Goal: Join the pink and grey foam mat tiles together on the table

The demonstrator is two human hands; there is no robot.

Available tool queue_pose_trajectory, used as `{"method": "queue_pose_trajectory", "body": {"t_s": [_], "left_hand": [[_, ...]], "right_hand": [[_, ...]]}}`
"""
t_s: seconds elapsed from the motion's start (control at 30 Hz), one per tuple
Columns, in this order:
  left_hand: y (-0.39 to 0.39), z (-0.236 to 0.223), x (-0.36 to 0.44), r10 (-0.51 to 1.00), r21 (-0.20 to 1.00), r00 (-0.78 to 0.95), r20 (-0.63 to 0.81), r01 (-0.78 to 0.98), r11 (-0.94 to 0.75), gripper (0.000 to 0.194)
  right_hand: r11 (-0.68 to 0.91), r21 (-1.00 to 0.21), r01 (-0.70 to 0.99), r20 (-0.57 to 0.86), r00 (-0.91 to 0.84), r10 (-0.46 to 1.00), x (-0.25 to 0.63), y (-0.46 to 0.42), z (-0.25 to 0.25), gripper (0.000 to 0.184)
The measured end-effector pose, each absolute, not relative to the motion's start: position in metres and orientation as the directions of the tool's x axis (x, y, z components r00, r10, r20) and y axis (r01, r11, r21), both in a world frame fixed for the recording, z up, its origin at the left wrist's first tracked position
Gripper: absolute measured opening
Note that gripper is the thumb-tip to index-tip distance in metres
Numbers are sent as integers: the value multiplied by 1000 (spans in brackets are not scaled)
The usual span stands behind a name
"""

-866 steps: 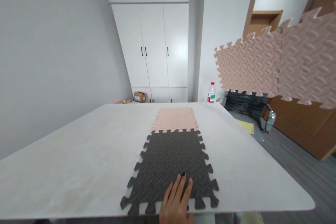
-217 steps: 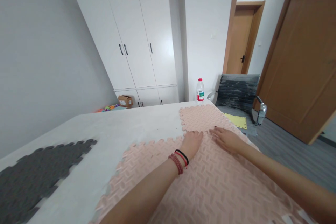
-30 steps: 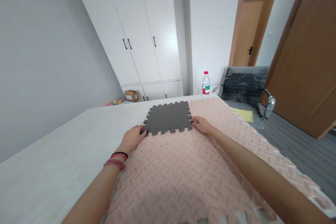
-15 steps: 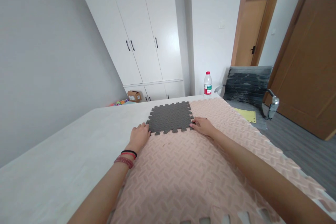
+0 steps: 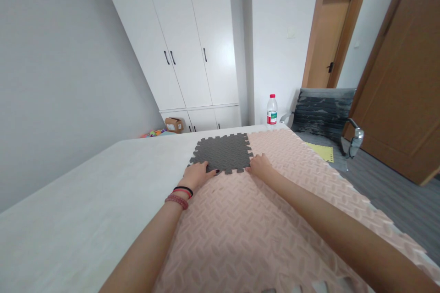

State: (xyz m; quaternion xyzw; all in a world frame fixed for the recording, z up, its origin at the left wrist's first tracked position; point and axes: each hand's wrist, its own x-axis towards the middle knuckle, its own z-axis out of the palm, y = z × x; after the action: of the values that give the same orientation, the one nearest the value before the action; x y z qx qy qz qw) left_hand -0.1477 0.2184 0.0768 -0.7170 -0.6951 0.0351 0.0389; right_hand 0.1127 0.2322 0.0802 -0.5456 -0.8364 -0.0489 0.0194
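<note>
A dark grey foam mat tile with toothed edges lies flat at the far end of the pink foam mat. My left hand rests over the grey tile's near left corner, fingers apart, with the thumb stretched along the near edge. At the tile's near right corner, my right hand has its fingers curled and closed on the edge; part of the grip is hidden. Several grey teeth along the near edge meet the pink mat between my hands.
Both mats lie on a white tabletop. A red-capped bottle stands at the far edge. To the right are a dark chair and a yellow sheet. Behind the table are a cardboard box and a white wardrobe.
My left hand has slid right along the grey tile's near edge, covering its corner. My right hand has shifted slightly left and curled its fingers at the right corner.
</note>
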Motion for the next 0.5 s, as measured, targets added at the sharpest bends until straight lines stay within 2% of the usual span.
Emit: {"method": "queue_pose_trajectory", "body": {"t_s": [0.2, 0.37, 0.5], "left_hand": [[215, 82, -138, 999, -150, -31, 29, 988, 35, 69], [213, 86, -132, 999, -156, -46, -12, 987, 43, 67], [216, 88, -115, 993, -120, -109, -44, 987, 103, 81]], "right_hand": [[372, 110, 922, 23, -376, 926, 98, 234, 89, 51], [309, 138, 941, -25, -309, 951, 76, 239, 84, 47], [285, 153, 946, -28, -284, 958, 67, 240, 76, 46]]}}
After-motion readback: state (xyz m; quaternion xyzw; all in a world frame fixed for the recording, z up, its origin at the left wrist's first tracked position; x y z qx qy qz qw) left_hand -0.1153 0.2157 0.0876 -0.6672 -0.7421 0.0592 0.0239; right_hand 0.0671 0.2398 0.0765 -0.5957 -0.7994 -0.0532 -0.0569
